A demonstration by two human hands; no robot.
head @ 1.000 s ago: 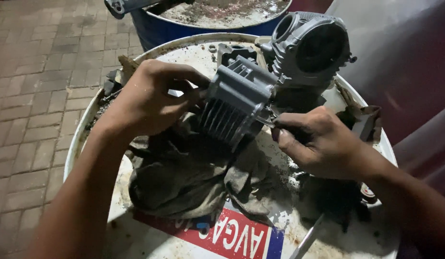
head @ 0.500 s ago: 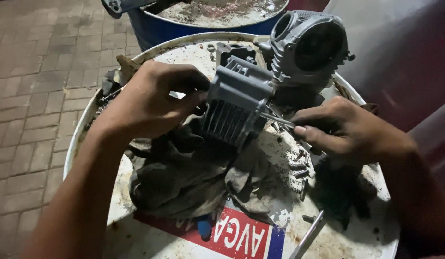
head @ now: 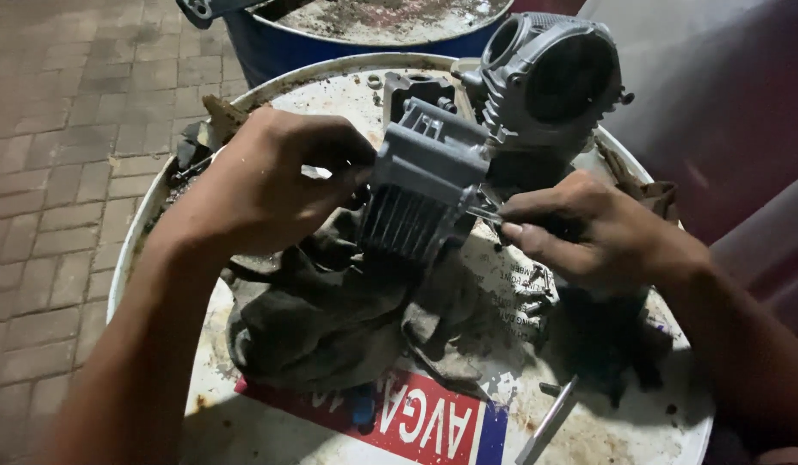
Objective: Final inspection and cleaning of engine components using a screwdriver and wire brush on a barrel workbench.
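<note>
Grey finned cast-metal engine cylinder block (head: 420,194) is held up off the white drum lid (head: 270,430), just above a crumpled dark oily rag (head: 321,314), fins facing down toward the camera. Casting looks clean and matte, fins intact, no visible damage. Left hand (head: 270,189) is clamped around its left end, fingers curled tight. Right hand (head: 588,228) is closed in a pinch on a thin metal tool or stud (head: 483,213) at the block's right edge; blurred, so can't say which, or whether it's seated in the casting. Judging progress: block is apart from the grey round cylinder head casting (head: 550,77) standing right behind it, so the pair isn't joined; loose small screws or bolts (head: 528,297) lie on the lid near the right hand, so fasteners are out as well. Further out: a metal rod (head: 550,422) lies near the lid's front edge, a red and blue printed label (head: 399,418) on the lid, a blue steel drum (head: 364,34) behind, brick paving (head: 63,129) to the left.
</note>
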